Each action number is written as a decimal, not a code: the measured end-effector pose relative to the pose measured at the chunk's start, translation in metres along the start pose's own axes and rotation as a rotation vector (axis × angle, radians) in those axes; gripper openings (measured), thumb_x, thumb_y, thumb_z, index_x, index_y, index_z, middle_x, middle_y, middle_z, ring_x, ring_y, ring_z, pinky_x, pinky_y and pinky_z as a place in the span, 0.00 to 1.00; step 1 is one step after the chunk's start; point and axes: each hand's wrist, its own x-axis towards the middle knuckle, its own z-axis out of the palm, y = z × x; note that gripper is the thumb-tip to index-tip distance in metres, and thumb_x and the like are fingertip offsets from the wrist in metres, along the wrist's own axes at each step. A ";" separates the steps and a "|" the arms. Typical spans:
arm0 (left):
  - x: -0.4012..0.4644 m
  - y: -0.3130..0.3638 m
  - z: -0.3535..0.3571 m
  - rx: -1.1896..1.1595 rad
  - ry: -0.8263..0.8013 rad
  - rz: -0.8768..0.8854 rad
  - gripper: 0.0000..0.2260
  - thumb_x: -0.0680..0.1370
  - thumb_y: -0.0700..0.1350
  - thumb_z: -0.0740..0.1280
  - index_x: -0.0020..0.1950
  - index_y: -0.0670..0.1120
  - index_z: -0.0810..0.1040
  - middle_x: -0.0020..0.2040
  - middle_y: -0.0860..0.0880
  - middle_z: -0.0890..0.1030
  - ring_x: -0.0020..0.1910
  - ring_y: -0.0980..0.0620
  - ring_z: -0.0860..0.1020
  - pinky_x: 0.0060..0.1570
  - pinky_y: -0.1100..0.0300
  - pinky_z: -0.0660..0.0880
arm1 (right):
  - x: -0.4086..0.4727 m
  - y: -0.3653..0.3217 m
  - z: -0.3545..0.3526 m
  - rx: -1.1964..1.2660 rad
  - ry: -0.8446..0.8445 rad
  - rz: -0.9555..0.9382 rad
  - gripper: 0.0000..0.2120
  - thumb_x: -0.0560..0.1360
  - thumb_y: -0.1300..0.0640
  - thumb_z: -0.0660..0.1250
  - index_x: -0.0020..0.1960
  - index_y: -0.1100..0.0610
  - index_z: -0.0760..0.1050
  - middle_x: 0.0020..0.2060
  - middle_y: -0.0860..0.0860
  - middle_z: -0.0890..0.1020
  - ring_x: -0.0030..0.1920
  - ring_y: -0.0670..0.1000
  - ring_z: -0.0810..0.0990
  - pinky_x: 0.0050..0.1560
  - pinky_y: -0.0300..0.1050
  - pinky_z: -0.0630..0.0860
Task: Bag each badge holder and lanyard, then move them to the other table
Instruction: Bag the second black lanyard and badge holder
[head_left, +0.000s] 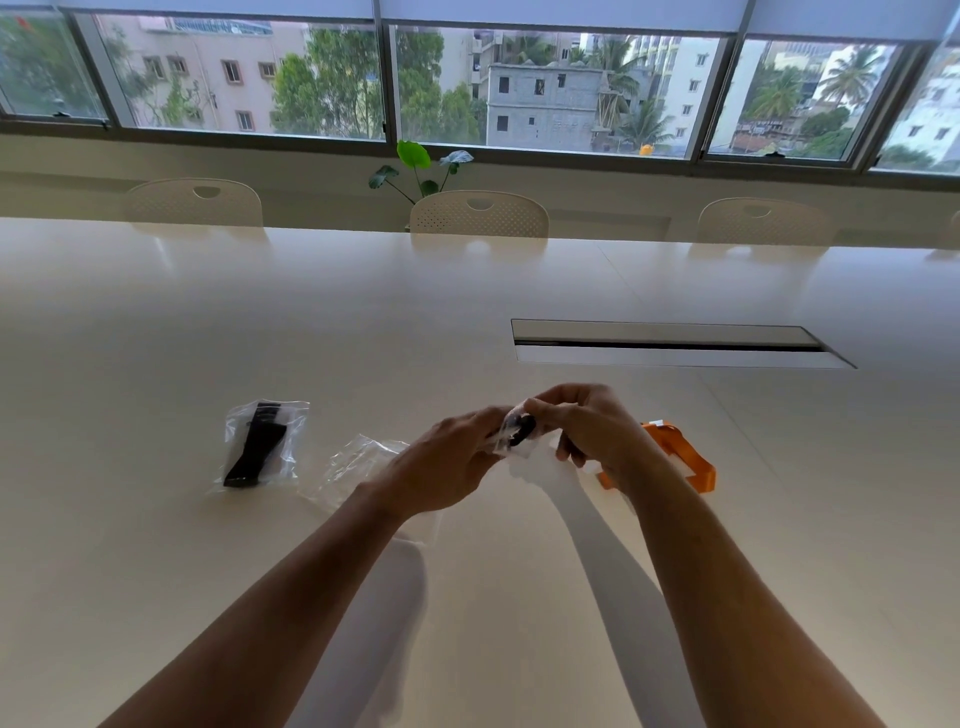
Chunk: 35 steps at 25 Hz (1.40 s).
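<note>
Pinching a clear bag (511, 436) between both hands' fingers (566, 452).

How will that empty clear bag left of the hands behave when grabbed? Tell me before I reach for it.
The empty clear bag looks crinkled and thin, so it is probably floppy and would crumple in a grip. It lies flat on the table and looks very light, so a push may slide it.

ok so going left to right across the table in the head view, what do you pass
bagged black lanyard → empty clear bag → left hand → small bag with a black item, held by both hands → right hand → orange lanyard
</note>
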 end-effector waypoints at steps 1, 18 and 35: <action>0.001 0.001 0.000 -0.027 0.018 -0.003 0.18 0.80 0.42 0.65 0.69 0.49 0.67 0.56 0.47 0.81 0.47 0.53 0.80 0.44 0.55 0.79 | 0.001 -0.001 0.000 -0.023 0.024 -0.028 0.06 0.76 0.52 0.69 0.42 0.53 0.81 0.34 0.50 0.84 0.23 0.43 0.76 0.22 0.35 0.71; 0.005 0.014 -0.002 -0.701 0.156 -0.326 0.15 0.74 0.37 0.71 0.55 0.53 0.74 0.49 0.45 0.83 0.46 0.49 0.83 0.45 0.56 0.81 | 0.010 0.011 -0.005 -0.024 -0.074 -0.282 0.05 0.78 0.62 0.66 0.48 0.54 0.79 0.46 0.55 0.82 0.45 0.56 0.83 0.42 0.50 0.82; 0.012 0.004 -0.010 -0.817 0.202 -0.439 0.02 0.76 0.38 0.69 0.46 0.43 0.82 0.41 0.46 0.84 0.42 0.48 0.82 0.41 0.57 0.80 | 0.016 0.016 -0.002 -0.088 0.058 -0.297 0.07 0.75 0.64 0.70 0.45 0.54 0.74 0.37 0.52 0.82 0.35 0.49 0.84 0.34 0.41 0.82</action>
